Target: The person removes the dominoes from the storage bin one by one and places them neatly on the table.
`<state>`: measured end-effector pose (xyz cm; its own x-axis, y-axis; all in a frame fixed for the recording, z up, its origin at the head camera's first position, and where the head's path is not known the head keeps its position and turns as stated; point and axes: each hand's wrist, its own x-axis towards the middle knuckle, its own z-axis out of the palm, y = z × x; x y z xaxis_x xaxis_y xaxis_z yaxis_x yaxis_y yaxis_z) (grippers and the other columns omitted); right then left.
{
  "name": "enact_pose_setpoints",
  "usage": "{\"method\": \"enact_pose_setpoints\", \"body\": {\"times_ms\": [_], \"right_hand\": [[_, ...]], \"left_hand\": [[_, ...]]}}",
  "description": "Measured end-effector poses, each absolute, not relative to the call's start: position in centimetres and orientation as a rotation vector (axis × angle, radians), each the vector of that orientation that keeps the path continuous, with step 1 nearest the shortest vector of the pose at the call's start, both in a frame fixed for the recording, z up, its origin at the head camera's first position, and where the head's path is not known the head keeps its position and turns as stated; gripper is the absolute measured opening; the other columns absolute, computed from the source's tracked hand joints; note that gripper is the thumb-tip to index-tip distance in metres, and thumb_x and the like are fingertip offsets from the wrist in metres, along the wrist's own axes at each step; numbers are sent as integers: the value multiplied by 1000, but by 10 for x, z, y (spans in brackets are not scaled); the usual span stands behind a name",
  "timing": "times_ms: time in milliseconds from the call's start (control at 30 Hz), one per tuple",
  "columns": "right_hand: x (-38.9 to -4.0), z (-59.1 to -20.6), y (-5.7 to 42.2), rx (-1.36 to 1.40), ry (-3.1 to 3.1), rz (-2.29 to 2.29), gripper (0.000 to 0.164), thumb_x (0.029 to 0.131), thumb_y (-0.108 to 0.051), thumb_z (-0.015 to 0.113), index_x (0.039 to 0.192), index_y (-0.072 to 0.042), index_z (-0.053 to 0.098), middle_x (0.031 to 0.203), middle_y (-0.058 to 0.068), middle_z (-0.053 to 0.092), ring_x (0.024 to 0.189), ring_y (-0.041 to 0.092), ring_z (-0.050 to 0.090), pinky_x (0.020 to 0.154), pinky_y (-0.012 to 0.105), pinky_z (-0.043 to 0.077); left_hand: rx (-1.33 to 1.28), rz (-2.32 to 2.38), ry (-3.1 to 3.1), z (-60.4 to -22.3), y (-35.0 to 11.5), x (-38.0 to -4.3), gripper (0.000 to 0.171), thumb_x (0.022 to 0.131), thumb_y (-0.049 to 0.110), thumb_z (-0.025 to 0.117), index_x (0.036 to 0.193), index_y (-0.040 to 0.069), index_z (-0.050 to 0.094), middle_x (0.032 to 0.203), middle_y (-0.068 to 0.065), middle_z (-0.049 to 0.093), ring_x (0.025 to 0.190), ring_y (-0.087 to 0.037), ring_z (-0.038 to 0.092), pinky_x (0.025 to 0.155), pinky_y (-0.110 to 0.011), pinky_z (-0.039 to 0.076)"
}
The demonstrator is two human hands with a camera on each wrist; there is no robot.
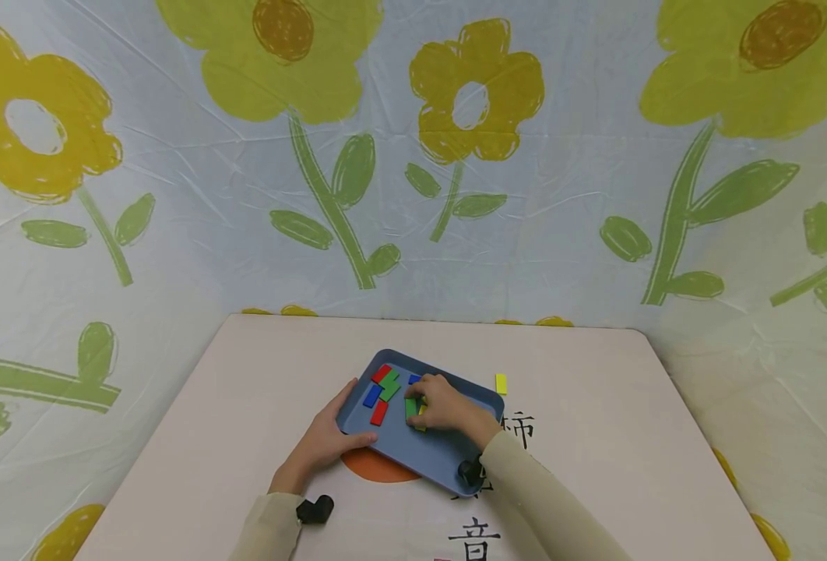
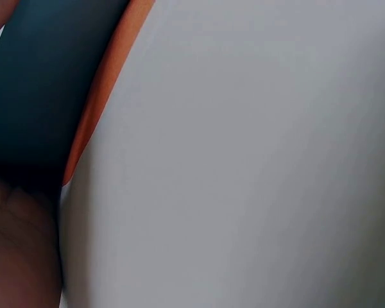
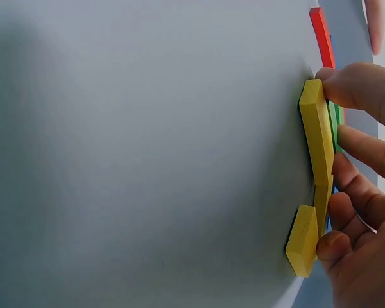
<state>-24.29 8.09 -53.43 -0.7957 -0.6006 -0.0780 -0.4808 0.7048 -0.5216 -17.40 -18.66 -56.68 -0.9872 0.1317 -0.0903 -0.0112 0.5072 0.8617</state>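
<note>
A blue-grey tray (image 1: 420,456) lies slanted on the table with several flat coloured blocks in it. My left hand (image 1: 325,436) grips its left corner, thumb over the near rim and fingers along the outer left side. Over the tray's middle, my right hand (image 1: 441,405) has curled fingers, with thumb and fingertip at opposite ends of a green block (image 1: 411,411). Beside that block are yellow blocks (image 3: 317,135), close against the right fingers in the right wrist view. Red (image 1: 379,413), blue (image 1: 372,396) and green blocks (image 1: 389,387) lie left of the right hand.
A single yellow block (image 1: 501,384) lies on the table beyond the tray's right end. Printed black characters (image 1: 475,538) and an orange shape (image 1: 378,466) mark the pale tabletop (image 1: 582,467). A flowered cloth (image 1: 561,234) stands around the table's back and sides.
</note>
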Motion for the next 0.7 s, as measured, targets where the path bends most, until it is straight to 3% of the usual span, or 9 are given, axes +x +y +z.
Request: {"method": "enact_pose_setpoints", "body": {"times_ms": [700], "right_hand": [[-248,-507,99,-823,2664,-889,44,88,-28,81,128,-10,71,125,9,61,114,26,52,95,45,51]], "left_hand": [[104,1470,2613,-568,-186,-175,112,75,52,89,165,32,25,168,-6,32,152,-37,35,121,-66,29]]}}
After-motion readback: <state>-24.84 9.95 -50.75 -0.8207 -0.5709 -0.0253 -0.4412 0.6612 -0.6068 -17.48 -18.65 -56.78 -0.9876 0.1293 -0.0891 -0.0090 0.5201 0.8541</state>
